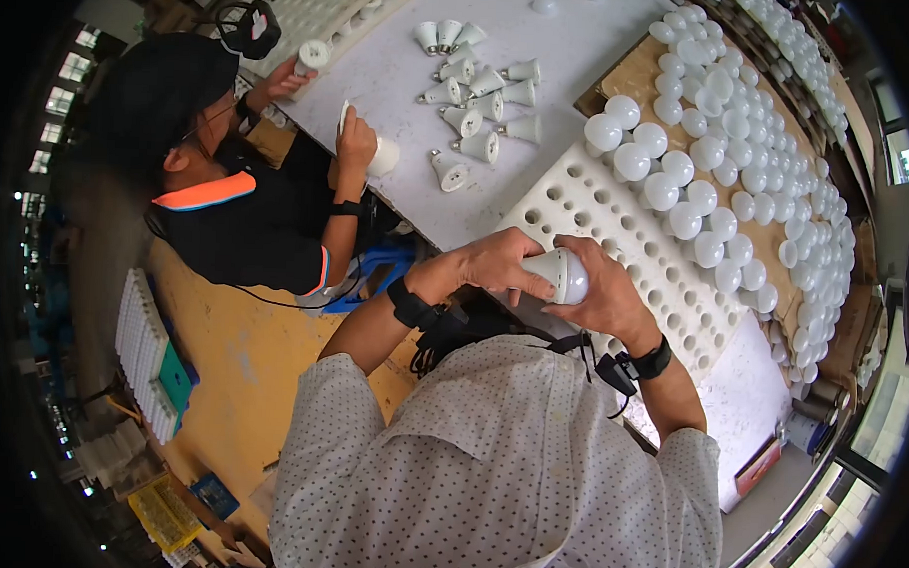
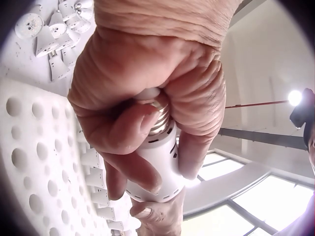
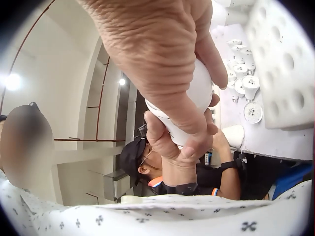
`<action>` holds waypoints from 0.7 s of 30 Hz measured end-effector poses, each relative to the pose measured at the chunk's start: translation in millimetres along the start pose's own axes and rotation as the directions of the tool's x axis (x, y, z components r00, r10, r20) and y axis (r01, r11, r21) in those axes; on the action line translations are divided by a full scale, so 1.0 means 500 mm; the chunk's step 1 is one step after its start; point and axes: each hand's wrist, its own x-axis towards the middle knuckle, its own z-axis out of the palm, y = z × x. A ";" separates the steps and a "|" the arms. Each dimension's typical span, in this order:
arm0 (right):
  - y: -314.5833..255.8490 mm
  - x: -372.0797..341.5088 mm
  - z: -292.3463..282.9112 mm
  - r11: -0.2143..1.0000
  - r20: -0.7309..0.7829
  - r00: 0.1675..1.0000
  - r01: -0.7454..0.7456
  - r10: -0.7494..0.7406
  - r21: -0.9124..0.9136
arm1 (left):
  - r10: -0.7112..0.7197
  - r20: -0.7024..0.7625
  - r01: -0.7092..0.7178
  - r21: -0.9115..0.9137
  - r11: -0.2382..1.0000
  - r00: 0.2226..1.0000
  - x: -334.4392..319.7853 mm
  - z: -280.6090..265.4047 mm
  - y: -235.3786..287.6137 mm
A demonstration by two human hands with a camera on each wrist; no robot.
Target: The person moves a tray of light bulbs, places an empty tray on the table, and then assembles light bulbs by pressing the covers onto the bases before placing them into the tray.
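In the head view an LED light bulb is held between the two hands in front of the chest. My left hand grips its housing and screw end. The left wrist view shows fingers around the white housing, with the metal screw cap between them. My right hand curls over the rounded end. Seen from the right wrist, the white dome sits under that hand's fingers, partly hidden. Beneath the hands lies a white foam tray with rows of round holes.
Many white bulb domes stand at the right, some on brown cardboard. Several bulb bases lie on the white table. At the left, another person in a black cap holds a bulb base.
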 end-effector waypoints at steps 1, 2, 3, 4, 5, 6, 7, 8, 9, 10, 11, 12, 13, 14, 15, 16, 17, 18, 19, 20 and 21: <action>0.001 0.000 0.003 1.000 0.008 1.000 0.015 -0.015 -0.027 | -0.007 -0.012 0.008 0.015 1.000 1.000 0.000 0.000 0.001; 0.005 0.000 0.006 1.000 0.008 1.000 0.014 -0.014 -0.027 | -0.015 -0.024 0.015 0.031 0.999 1.000 0.000 0.000 0.003; 0.009 -0.001 0.009 0.998 -0.017 0.999 0.036 -0.037 -0.044 | -0.015 -0.021 0.016 0.029 0.999 1.000 0.000 0.002 0.005; 0.013 -0.002 0.012 0.996 -0.041 0.997 0.057 -0.060 -0.062 | -0.018 -0.010 0.019 0.044 0.999 1.000 0.001 0.003 0.008; 0.018 -0.004 0.016 0.997 -0.041 0.998 0.054 -0.057 -0.062 | -0.021 0.001 0.021 0.059 0.998 1.000 0.002 0.004 0.009; 0.023 -0.005 0.019 0.994 -0.065 0.994 0.085 -0.090 -0.070 | -0.021 0.004 0.021 0.057 0.998 1.000 0.005 0.004 0.005; 0.026 -0.007 0.021 0.990 -0.090 0.988 0.116 -0.123 -0.079 | -0.005 0.005 0.004 0.049 0.999 1.000 0.008 0.004 -0.001; 0.028 -0.008 0.022 0.990 -0.091 0.989 0.113 -0.120 -0.078 | 0.012 0.007 -0.012 0.042 0.999 1.000 0.011 0.004 -0.004; 0.029 -0.009 0.023 0.986 -0.106 0.984 0.134 -0.144 -0.102 | 0.011 0.010 -0.011 0.042 0.999 1.000 0.011 0.004 -0.003; 0.030 -0.010 0.025 0.980 -0.120 0.978 0.153 -0.168 -0.126 | 0.020 0.005 -0.020 0.045 0.999 1.000 0.010 0.005 -0.002; 0.033 -0.012 0.027 0.981 -0.121 0.979 0.150 -0.166 -0.125 | 0.029 0.000 -0.029 0.047 0.998 1.000 0.011 0.006 -0.001; 0.037 -0.013 0.030 0.975 -0.146 0.971 0.169 -0.190 -0.146 | 0.028 0.003 -0.028 0.047 0.998 1.000 0.012 0.006 -0.001; 0.038 -0.015 0.032 0.968 -0.170 0.962 0.186 -0.214 -0.167 | 0.033 -0.001 -0.033 0.053 0.998 0.999 0.013 0.007 -0.002; 0.037 -0.016 0.030 0.969 -0.171 0.962 0.183 -0.212 -0.166 | 0.039 -0.004 -0.038 0.060 0.997 0.999 0.015 0.007 -0.002; 0.033 -0.018 0.027 0.971 -0.162 0.966 0.173 -0.201 -0.168 | 0.036 0.001 -0.036 0.060 0.998 0.999 0.015 0.009 -0.001; 0.031 -0.020 0.026 0.972 -0.153 0.970 0.163 -0.189 -0.169 | 0.036 0.001 -0.036 0.061 0.997 0.999 0.015 0.010 0.002; 0.030 -0.020 0.027 0.973 -0.157 0.970 0.158 -0.184 -0.168 | 0.036 0.001 -0.036 0.062 0.997 0.999 0.016 0.012 0.004; 0.029 -0.018 0.029 0.975 -0.180 0.964 0.168 -0.193 -0.145 | 0.033 0.007 -0.034 0.063 0.997 0.999 0.018 0.013 0.005; 0.028 -0.018 0.030 0.976 -0.204 0.958 0.179 -0.201 -0.123 | 0.030 0.003 -0.030 0.081 0.996 1.000 0.022 0.013 0.006; 0.028 -0.019 0.033 0.977 -0.207 0.958 0.174 -0.196 -0.122 | 0.026 -0.001 -0.026 0.098 0.995 1.000 0.026 0.015 0.008; 0.030 -0.021 0.037 0.971 -0.251 0.938 0.227 -0.238 -0.070 | 0.024 0.004 -0.024 0.099 0.995 1.000 0.031 0.020 0.009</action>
